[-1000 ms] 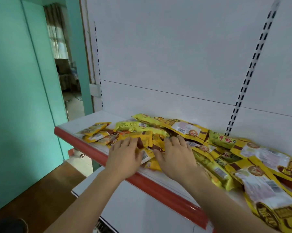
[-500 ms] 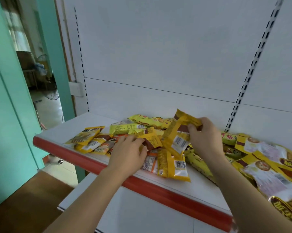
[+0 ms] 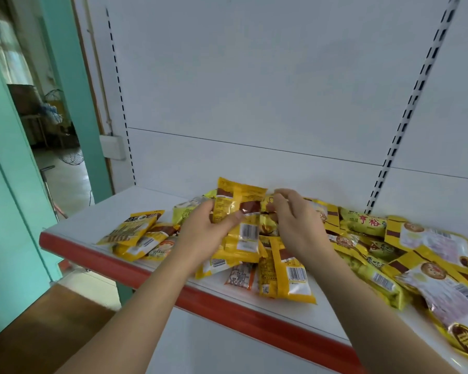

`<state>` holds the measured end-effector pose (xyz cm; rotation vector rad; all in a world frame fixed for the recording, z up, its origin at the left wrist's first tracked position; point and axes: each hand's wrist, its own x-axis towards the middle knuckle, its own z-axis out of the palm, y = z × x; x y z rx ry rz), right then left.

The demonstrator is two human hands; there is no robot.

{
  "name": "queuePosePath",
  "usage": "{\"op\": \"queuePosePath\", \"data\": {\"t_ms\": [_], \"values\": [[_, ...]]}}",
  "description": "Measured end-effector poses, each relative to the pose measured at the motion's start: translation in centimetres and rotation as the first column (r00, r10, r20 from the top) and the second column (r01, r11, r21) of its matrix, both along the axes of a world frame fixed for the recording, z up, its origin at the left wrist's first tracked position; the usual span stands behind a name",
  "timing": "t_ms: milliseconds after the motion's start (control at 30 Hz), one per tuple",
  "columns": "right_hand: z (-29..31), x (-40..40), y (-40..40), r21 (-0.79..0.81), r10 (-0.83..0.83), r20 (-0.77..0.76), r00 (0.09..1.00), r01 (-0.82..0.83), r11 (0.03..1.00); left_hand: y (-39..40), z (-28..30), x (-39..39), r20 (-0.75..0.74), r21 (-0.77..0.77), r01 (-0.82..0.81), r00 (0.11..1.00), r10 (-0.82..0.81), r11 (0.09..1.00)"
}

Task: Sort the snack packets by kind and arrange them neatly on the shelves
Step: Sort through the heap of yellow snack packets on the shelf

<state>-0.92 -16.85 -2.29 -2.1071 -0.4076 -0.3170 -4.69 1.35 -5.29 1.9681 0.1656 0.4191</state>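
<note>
My left hand [image 3: 204, 233] grips a yellow packet [image 3: 239, 209] with a brown band, thumb pressed across its front, holding it upright above the pile of snack packets [image 3: 281, 268] on the white shelf [image 3: 135, 209]. My right hand [image 3: 297, 225] hovers just beside it, fingers curled at the packet's right edge (whether they actually pinch it, I cannot tell). Smaller yellow packets [image 3: 135, 236] lie at the left, near the red shelf edge [image 3: 114, 265]; a green-yellow packet [image 3: 366, 222] and the larger packets [image 3: 438, 268] spread to the right.
</note>
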Motion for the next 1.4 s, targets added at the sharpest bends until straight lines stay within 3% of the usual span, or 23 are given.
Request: {"op": "queuePosePath", "data": {"t_ms": [67, 133, 233, 333, 467, 567, 633, 700, 833, 933, 1033, 1100, 1233, 1400], "values": [[-0.8, 0.0, 0.2, -0.282, -0.036, 0.002, 0.999, 0.035, 0.959, 1.4, -0.3, 0.0, 0.053, -0.079, -0.012, 0.998, 0.017, 0.997], [-1.7, -0.3, 0.9, -0.52, -0.014, -0.024, 1.0, 0.0, 0.854, 2.5, -0.3, 0.1, 0.079, -0.145, 0.012, 0.997, -0.001, 0.989], [-2.7, -1.0, 2.7, -0.662, -0.04, -0.06, 0.997, -0.01, 0.749, 3.8, -0.5, 0.1, 0.086, -0.14, 0.064, 0.995, -0.052, 0.988], [-3.4, -1.0, 4.0, -0.591, -0.081, -0.067, 0.994, 0.026, 0.806, 5.6, -1.1, 0.1, 0.066, -0.129, 0.113, 0.992, -0.105, 0.985], [-2.0, -1.9, 4.0, -0.232, -0.171, -0.043, 0.984, 0.157, 0.96, 7.5, -1.5, -0.1, 0.097, -0.145, 0.115, 0.99, -0.102, 0.983], [0.1, -2.9, 3.1, -0.023, -0.235, 0.004, 0.972, 0.235, 0.972, 8.6, -0.9, -0.4, 0.177, -0.129, 0.069, 0.983, -0.045, 0.989], [1.9, -4.1, 3.0, 0.022, -0.196, 0.015, 0.98, 0.196, 0.98, 9.2, -0.3, -0.4, 0.16, -0.11, 0.066, 0.986, -0.047, 0.992], [3.0, -4.8, 3.5, 0.009, -0.123, 0.04, 0.992, 0.122, 0.992, 9.6, 0.0, -0.4, 0.111, -0.11, 0.114, 0.989, -0.101, 0.987], [3.0, -4.8, 7.1, -0.137, 0.001, 0.037, 0.999, 0.004, 0.991, 9.7, 0.2, -1.3, 0.052, -0.427, 0.366, 0.923, -0.381, 0.827], [2.1, -4.1, 10.6, -0.171, 0.02, 0.119, 0.993, 0.001, 0.985, 10.8, 0.1, -2.0, 0.043, -0.396, 0.424, 0.895, -0.444, 0.815], [1.5, -3.3, 13.7, -0.138, -0.024, 0.262, 0.965, 0.062, 0.988, 13.4, -0.2, -2.6, 0.026, -0.377, 0.325, 0.94, -0.341, 0.867], [1.0, -2.6, 15.4, -0.053, -0.101, 0.249, 0.963, 0.117, 0.992, 15.8, -0.3, -2.6, 0.037, -0.439, 0.213, 0.975, -0.219, 0.873], [-1.5, -1.4, 19.5, -0.355, -0.029, 0.114, 0.993, 0.068, 0.933, 20.4, -0.6, -2.6, 0.039, -0.567, 0.009, 0.999, 0.016, 0.824], [-3.4, -0.2, 24.6, -0.624, 0.05, -0.074, 0.996, -0.085, 0.777, 23.2, -2.1, -3.2, 0.013, -0.47, -0.091, 0.994, 0.11, 0.878]]}}
